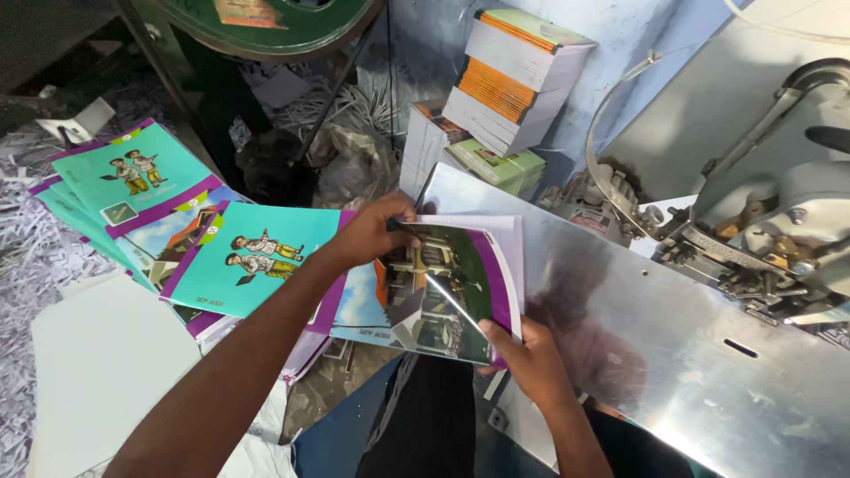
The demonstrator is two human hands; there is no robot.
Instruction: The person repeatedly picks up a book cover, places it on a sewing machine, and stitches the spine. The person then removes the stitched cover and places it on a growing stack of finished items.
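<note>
Head cam, only view. Left hand (367, 235) pinched on the top edge of a folded booklet (456, 288), right hand (522, 354) clamped on its bottom corner, thumb over the fold. So both closed on the same booklet, purple-edged cover w/ a house picture, white inner pages showing behind. Sat draped over the front edge of the sloped shiny metal plate (673, 345), i.e. the bench of the stitching machine (761, 230) at right.

Risks, imo:
- Slick, tilted plate, so could've slid off if either grip loosened, esp. w/ only fingertips up top.
- Inner pages looked offset from the cover; could've ended up crooked if not squared at the fold.
- Machine head w/ exposed metal bits near the right side; fingers not close atm, but bad news if pushed too far in. Couldn't tell if running.
- Stack of teal-cover booklets (257, 261) fanned loose just left of the left arm, another lot (133, 177) further out, overlapping and unsteady. An elbow bump could've sent them into the paper shreds (35, 257) on the floor.
- Tall pile of orange-spined books (513, 80) leaning by the wall, well apart from the hands, prob fine.
</note>
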